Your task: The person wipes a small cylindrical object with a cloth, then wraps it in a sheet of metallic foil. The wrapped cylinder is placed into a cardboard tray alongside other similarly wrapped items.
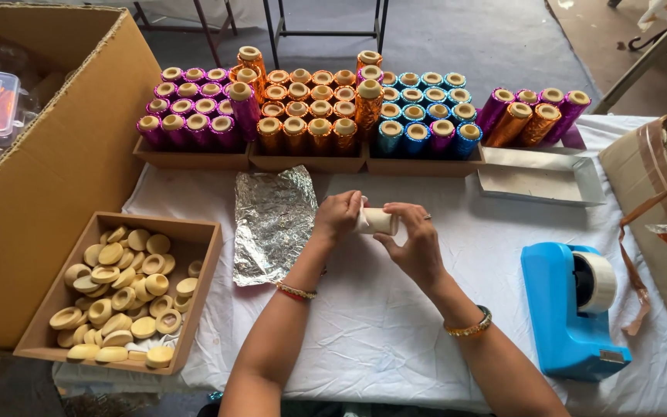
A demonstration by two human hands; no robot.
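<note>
Centrally, left hand [339,216] and right hand [414,243] grasping cream tube [378,222], silver foil sheet [273,222] beside, blue tape dispenser [569,309] right

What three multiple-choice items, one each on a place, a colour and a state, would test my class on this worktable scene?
1. Where does the silver foil sheet lie?
A. inside the box of caps
B. flat on the white cloth, left of the hands
C. on the tape dispenser

2. What colour is the tape dispenser?
A. blue
B. orange
C. purple

3. What state is the tube in?
A. wrapped in purple foil
B. standing in a tray
C. bare and cream, held by both hands

Key: 1 B, the foil rests beside the left hand. 2 A, its body is bright blue. 3 C, the left hand and right hand grip an unwrapped tube.
</note>
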